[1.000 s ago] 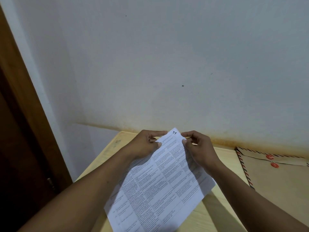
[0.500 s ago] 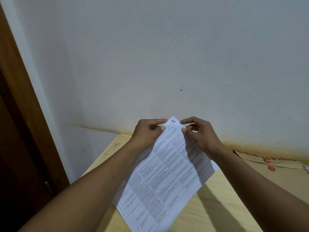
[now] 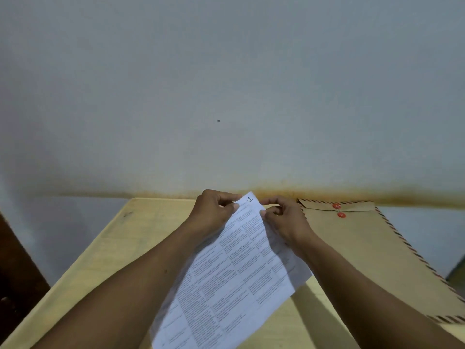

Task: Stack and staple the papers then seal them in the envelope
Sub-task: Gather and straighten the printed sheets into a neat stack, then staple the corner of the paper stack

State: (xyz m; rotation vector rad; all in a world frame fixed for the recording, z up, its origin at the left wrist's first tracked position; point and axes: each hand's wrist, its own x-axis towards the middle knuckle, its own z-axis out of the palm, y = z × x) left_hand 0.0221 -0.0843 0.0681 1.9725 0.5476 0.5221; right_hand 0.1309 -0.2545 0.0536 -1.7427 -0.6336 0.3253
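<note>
Holding the papers (image 3: 234, 273) by their far corner, we have both hands pinched on them: the left hand (image 3: 214, 212) grips the left side of that corner between thumb and curled fingers, and the right hand (image 3: 284, 220) pinches the right side the same way. The sheets hang tilted from this corner down toward us, above the table (image 3: 113, 248); whether their near edge touches the wood we cannot tell.

Half a second ago the corner was raised against the wall (image 3: 226, 96). Now it has come down to about the table's far edge, and our view has swung right, so the envelope (image 3: 364, 248) shows almost whole. It lies flat on the right of the table, just beside the right hand, with its flap down and two red buttons (image 3: 341, 215) at the far end.

We judge that we are still squaring the stack. A lower sheet's edge (image 3: 299, 270) peeks out to the right of the top one, so the sheets look not quite aligned. No stapler is in view, so stapling and sealing both appear still ahead.
</note>
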